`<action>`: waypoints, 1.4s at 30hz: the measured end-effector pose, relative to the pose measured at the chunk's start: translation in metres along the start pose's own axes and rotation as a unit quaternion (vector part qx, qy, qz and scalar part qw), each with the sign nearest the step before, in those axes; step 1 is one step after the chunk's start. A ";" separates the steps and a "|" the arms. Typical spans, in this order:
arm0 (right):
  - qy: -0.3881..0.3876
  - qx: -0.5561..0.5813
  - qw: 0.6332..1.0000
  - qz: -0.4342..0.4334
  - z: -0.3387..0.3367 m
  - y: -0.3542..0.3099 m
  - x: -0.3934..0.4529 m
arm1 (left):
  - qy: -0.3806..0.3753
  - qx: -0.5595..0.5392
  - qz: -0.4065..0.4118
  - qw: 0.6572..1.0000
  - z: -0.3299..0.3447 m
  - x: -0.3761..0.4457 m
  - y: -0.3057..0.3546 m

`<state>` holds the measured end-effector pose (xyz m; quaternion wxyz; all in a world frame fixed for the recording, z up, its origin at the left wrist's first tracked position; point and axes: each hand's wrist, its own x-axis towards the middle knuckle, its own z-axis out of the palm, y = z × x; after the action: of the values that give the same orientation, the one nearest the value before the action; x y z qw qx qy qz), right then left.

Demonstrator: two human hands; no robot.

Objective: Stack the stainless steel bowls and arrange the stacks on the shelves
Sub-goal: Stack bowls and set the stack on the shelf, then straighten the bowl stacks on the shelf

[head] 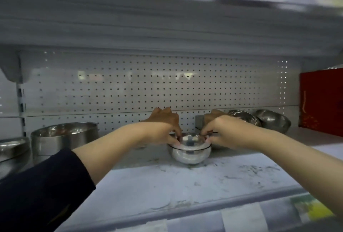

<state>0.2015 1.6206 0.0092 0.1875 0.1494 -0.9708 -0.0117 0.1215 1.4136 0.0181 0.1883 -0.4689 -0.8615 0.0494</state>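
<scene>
A small steel bowl stands upright, mouth up, mid-shelf, with no long axis to speak of. The left hand and right hand pinch its rim from opposite sides, fingers closed on it. A larger bowl stack sits to the left; tilted bowls lie behind right.
</scene>
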 end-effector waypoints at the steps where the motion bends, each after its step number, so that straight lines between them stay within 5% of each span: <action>1: 0.004 0.000 1.000 -0.009 0.001 0.001 0.000 | 0.006 0.002 0.007 1.000 0.002 0.001 -0.001; 10: 0.036 -0.022 0.997 -0.071 0.009 0.008 -0.001 | 0.026 0.011 0.037 0.999 0.010 0.001 -0.003; 18: -0.057 -0.018 0.998 -0.034 0.004 0.019 0.004 | -0.033 0.049 -0.007 0.998 0.017 0.003 -0.003; 28: -0.078 -0.020 0.996 -0.027 0.008 0.024 0.006 | -0.020 0.056 0.010 0.998 0.026 0.009 0.000; 32: -0.044 -0.051 0.994 -0.085 0.009 0.023 0.011 | -0.008 0.060 0.036 0.998 0.025 0.005 -0.002; 42: -0.022 0.026 0.988 -0.149 -0.016 -0.050 0.027 | 0.024 0.089 0.019 0.996 -0.026 -0.082 -0.025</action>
<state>0.1983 1.5656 0.0301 0.1586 0.2967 -0.9416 -0.0175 0.1514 1.3293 0.0256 0.2488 -0.4678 -0.8397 0.1189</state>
